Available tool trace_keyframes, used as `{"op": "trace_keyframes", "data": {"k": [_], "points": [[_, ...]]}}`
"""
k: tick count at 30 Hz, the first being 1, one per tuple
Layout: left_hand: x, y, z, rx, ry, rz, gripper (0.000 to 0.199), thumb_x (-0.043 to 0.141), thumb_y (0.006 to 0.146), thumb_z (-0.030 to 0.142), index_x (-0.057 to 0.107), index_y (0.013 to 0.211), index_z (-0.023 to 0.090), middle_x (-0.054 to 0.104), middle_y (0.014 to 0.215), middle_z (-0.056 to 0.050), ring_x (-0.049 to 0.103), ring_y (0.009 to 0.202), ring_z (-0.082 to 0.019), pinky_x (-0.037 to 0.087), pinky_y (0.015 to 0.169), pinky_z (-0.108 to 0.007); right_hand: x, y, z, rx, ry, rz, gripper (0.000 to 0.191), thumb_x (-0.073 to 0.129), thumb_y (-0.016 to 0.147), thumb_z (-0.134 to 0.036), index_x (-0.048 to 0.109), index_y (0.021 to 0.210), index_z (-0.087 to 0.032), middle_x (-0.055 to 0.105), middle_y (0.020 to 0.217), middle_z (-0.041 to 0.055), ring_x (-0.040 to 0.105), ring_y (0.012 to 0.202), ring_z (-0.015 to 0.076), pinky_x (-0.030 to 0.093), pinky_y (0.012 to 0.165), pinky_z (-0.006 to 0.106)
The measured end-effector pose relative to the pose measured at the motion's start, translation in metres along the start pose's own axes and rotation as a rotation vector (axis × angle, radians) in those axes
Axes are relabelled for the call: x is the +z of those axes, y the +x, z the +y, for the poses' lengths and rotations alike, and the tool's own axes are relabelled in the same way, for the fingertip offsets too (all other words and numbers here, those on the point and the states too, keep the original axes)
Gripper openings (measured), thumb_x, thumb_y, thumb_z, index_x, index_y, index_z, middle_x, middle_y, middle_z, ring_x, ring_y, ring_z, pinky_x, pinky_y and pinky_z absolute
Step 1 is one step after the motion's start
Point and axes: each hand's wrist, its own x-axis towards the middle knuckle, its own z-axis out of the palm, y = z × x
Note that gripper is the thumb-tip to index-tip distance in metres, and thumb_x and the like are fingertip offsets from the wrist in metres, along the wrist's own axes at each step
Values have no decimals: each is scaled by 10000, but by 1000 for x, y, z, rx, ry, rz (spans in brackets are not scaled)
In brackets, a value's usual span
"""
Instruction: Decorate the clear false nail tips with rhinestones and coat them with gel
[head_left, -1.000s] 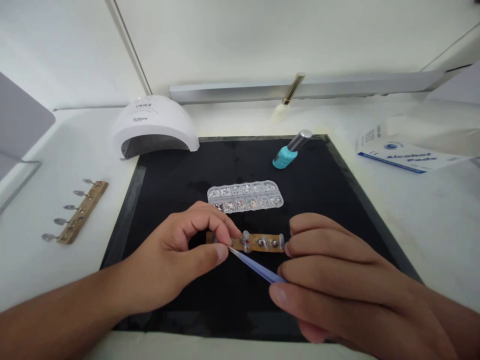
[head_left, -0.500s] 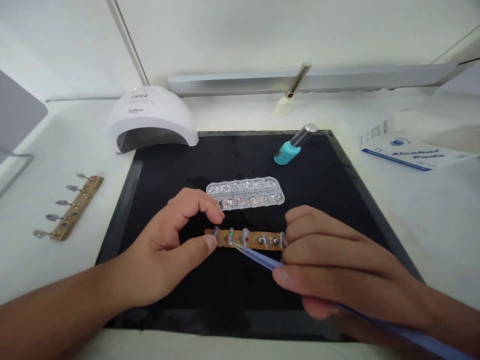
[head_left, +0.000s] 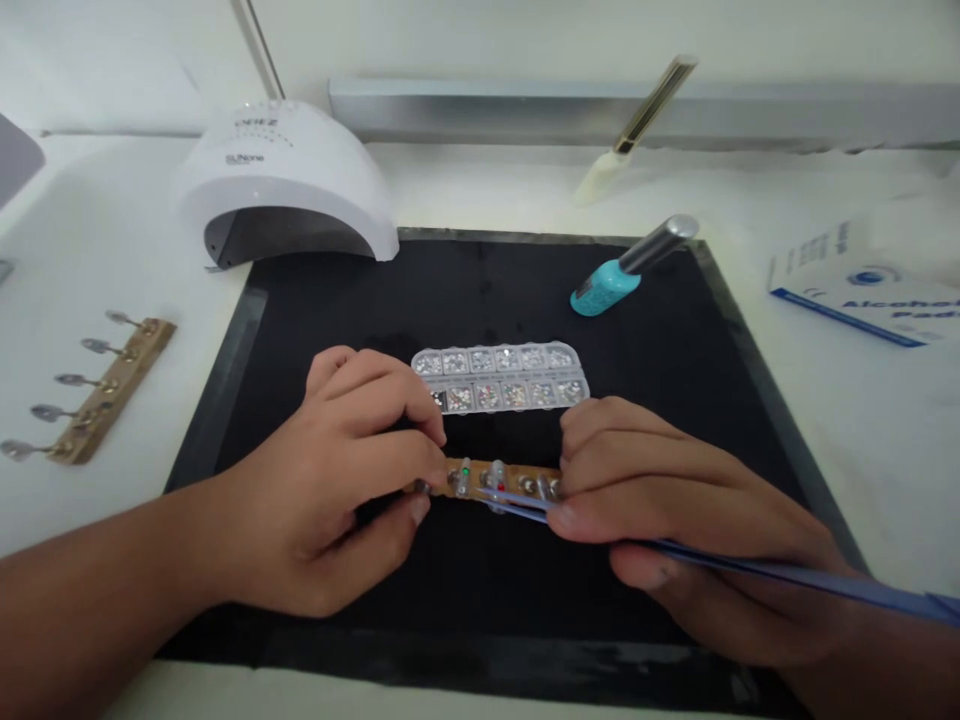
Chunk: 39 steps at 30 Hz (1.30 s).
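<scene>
A wooden strip (head_left: 480,478) with nail tips across it lies on the black mat (head_left: 480,590). One nail tip (head_left: 465,477) bears a green gem, and the neighbouring nail tip (head_left: 498,480) a red one. My left hand (head_left: 360,470) is closed on the strip's left end, thumb and fingers pinching it. In my right hand (head_left: 675,510) are blue tweezers (head_left: 517,502), their two tips apart and close to the red-gem tip; whether they touch it I cannot tell. My right fingers hide the strip's right end. Behind it sits a clear rhinestone case (head_left: 501,378) with several compartments.
A turquoise polish bottle (head_left: 606,288) stands at the mat's back right, with a pale bottle with gold cap (head_left: 619,150) behind. At back left is a white nail lamp (head_left: 292,190). Another nail-tip stand (head_left: 112,390) lies left; an alcohol pads box (head_left: 862,285) is at right.
My left fingers have come down and closed on the strip's left end. The tweezer tips have moved slightly right, away from the green-gem tip, and spread apart. The view has shifted closer.
</scene>
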Motion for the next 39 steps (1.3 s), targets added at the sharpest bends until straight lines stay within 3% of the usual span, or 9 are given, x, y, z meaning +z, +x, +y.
{"op": "trace_keyframes", "data": {"k": [26,32,39], "points": [[3,3,5,61,57,-45,278,534,793,59,633,1005,209,596,1010,-56,539,1031,-272,338,878,-503,0,2,1,9,81,27,221,553,981,-261,678,969,-79,664,781,53,609,746,127,497,745,343],[3,2,6,58,85,-42,246,534,798,63,621,976,209,605,1002,-53,540,1042,-270,339,883,-510,-2,1,0,48,77,19,198,536,989,-280,667,997,-132,654,768,37,606,736,133,497,749,356],[3,2,8,34,112,-61,258,545,807,77,621,1006,223,617,1009,-51,543,1059,-264,342,893,-498,-3,-2,3,95,193,160,198,573,967,-288,715,1016,-160,652,747,38,584,719,152,479,722,353]]}}
